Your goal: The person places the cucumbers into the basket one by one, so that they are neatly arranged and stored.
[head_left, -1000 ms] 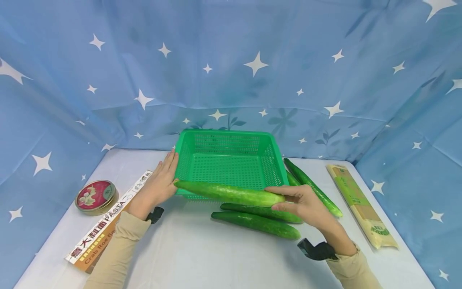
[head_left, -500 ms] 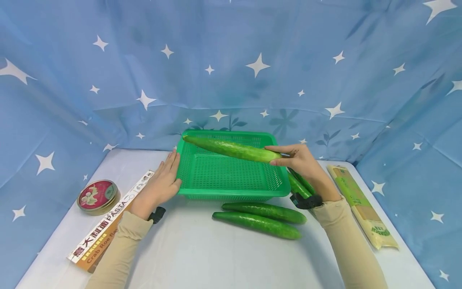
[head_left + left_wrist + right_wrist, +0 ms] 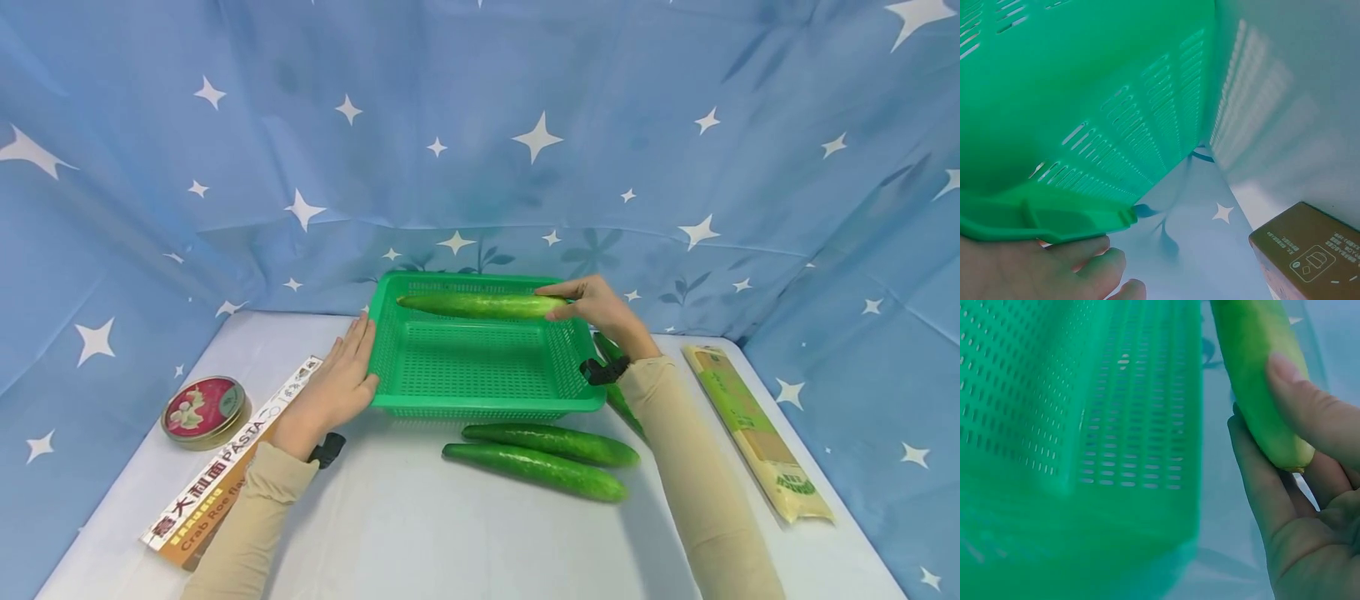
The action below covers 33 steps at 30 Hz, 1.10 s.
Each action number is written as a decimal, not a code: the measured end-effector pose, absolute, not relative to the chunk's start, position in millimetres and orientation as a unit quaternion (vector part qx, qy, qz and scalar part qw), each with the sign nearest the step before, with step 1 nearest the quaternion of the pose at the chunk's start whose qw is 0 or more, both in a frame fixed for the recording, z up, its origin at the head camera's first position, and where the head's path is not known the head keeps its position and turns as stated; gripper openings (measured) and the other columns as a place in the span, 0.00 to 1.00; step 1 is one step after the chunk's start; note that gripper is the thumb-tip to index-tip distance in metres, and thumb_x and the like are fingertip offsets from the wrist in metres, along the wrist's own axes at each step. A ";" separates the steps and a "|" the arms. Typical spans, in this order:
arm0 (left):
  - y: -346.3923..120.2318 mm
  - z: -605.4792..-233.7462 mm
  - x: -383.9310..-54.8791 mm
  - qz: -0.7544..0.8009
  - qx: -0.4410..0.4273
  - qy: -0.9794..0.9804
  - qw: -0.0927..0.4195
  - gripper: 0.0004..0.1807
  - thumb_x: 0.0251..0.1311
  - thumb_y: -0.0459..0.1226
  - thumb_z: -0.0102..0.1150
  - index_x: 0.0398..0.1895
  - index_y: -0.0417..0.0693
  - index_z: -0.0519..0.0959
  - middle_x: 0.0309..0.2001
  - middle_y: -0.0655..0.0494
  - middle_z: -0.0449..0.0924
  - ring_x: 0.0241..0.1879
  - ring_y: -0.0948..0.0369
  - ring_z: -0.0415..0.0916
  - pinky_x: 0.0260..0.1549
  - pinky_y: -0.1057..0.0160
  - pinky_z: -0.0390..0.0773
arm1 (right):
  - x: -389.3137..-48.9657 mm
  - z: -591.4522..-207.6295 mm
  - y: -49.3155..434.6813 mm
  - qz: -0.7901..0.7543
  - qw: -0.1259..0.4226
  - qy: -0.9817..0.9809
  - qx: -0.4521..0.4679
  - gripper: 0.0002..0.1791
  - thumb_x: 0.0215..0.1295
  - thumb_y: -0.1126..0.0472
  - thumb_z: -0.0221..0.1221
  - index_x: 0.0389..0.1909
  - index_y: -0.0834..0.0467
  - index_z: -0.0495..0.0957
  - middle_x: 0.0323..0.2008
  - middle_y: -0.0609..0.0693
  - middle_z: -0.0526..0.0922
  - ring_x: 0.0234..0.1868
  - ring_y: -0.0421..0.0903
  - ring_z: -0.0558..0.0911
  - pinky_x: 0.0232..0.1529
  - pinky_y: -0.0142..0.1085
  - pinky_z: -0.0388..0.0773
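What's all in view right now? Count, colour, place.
Basket: 1, green, table's back middle
Held cucumber: 1, green, over basket's far side in head view
Front cucumbers: 2, green, lying in front of basket
Side cucumber: at least 1, green, right of basket, partly hidden
Tin: 1, red lid, left
Pasta box: 1, white and orange-brown, left
Long pack: 1, green and beige, right
Table: 1, white, below
Curtain: count unclear, blue with white stars, behind and sides
Sleeves: 2, beige, forearms
Bands: 2, black, wrists
Left grip: 1, bare, against basket's left side
Right grip: 1, bare, on held cucumber's right end
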<state>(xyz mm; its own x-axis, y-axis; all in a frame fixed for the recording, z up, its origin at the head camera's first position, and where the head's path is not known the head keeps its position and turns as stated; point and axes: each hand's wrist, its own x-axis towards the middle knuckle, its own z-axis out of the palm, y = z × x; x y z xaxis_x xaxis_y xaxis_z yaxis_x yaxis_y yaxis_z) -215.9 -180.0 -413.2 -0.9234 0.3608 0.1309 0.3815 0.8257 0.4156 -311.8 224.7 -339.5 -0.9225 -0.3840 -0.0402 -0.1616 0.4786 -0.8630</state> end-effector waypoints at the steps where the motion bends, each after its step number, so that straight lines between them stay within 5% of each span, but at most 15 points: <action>1: -180.0 -413.4 -215.9 -0.224 -0.194 -0.955 0.024 0.40 0.68 0.35 0.39 0.78 0.33 0.35 0.79 0.43 0.25 0.78 0.49 0.25 0.75 0.43 0.38 | -315.5 -341.8 223.6 -0.485 0.118 0.852 -0.159 0.26 0.61 0.67 0.67 0.61 0.56 0.80 0.63 0.55 0.76 0.70 0.55 0.67 0.67 0.57 0.66; 23: -178.5 -414.9 -215.6 -0.221 -0.191 -0.956 0.019 0.41 0.69 0.36 0.39 0.78 0.35 0.34 0.79 0.44 0.23 0.77 0.50 0.24 0.75 0.44 0.37 | -349.1 -383.2 194.6 -0.492 0.139 0.856 -0.082 0.27 0.59 0.74 0.64 0.61 0.63 0.78 0.67 0.61 0.71 0.73 0.59 0.61 0.69 0.57 0.63; 33: -178.4 -416.6 -216.3 -0.222 -0.190 -0.956 0.021 0.41 0.68 0.36 0.39 0.78 0.36 0.33 0.79 0.45 0.23 0.77 0.51 0.24 0.75 0.45 0.37 | -353.5 -400.6 177.0 -0.448 0.086 0.890 -0.002 0.24 0.57 0.76 0.66 0.56 0.64 0.81 0.64 0.63 0.73 0.66 0.62 0.69 0.61 0.54 0.74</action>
<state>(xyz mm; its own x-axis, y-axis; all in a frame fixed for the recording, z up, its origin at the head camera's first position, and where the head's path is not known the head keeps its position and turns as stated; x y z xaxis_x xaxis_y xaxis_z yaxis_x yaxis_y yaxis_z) -216.3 -178.4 -416.6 -0.9266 0.3548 0.1250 0.3736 0.8290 0.4161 -353.5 177.0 -400.6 -0.9854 -0.0805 -0.1503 0.0727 0.5991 -0.7974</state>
